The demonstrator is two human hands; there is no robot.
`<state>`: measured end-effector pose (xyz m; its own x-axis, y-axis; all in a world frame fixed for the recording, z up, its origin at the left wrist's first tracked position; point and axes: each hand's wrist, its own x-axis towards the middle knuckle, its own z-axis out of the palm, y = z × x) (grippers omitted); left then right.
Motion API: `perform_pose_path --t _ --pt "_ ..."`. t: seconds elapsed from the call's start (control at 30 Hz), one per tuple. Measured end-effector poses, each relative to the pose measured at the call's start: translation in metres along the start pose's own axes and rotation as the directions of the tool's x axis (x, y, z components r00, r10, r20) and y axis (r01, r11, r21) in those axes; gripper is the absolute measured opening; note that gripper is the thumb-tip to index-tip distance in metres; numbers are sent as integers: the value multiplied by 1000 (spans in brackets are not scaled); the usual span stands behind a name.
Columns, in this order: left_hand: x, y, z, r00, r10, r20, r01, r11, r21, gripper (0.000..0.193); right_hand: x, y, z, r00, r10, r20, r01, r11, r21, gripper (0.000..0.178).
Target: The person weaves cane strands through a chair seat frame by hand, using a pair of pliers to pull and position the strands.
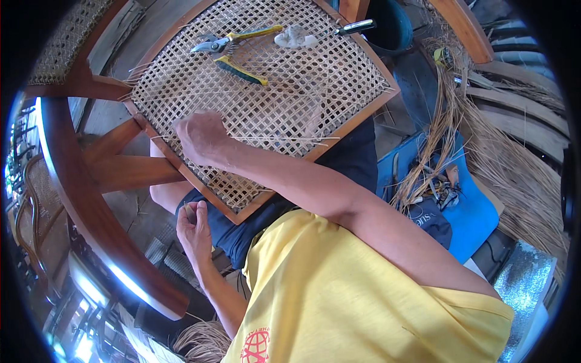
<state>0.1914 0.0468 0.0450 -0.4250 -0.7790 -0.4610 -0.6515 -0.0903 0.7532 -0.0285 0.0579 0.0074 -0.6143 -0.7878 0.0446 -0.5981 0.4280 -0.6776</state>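
A wooden chair seat panel with woven cane lies across my lap. Over the left part of the weave, my right hand is closed in a fist. Whatever it grips is hidden by the fingers. Several loose cane strands run over the weave to its right. My left hand is just outside the near left edge of the wooden frame, thumb and fingers pressed together; what they hold cannot be made out. Pruning shears with yellow and dark handles lie spread on the far part of the cane.
Beside the shears are a whitish lump and a dark-handled tool. A curved chair part stands at left. To the right, a blue chair holds tools and fibres, near long cane bundles. A dark bucket stands beyond.
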Motion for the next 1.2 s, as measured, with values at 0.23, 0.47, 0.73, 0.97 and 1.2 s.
perform_pose_path --t 0.23,0.47,0.73,0.97,1.2 --pt "1 -8 11 987 162 21 -162 987 -13 20 7 1 5 992 89 92 -95 994 63 10" --pt "-11 6 5 998 55 12 -57 981 184 24 16 -1 -11 964 188 189 -208 974 90 17" --pt "-9 -4 1 988 140 60 -150 963 224 23 19 -2 -2 961 216 173 -226 973 39 13" --pt "-4 20 5 986 158 52 -164 978 131 22 17 -1 -8 957 229 179 -231 973 -9 17" --pt "-3 36 11 979 186 81 -202 932 300 34 14 -6 -15 958 233 165 -235 972 -13 17"
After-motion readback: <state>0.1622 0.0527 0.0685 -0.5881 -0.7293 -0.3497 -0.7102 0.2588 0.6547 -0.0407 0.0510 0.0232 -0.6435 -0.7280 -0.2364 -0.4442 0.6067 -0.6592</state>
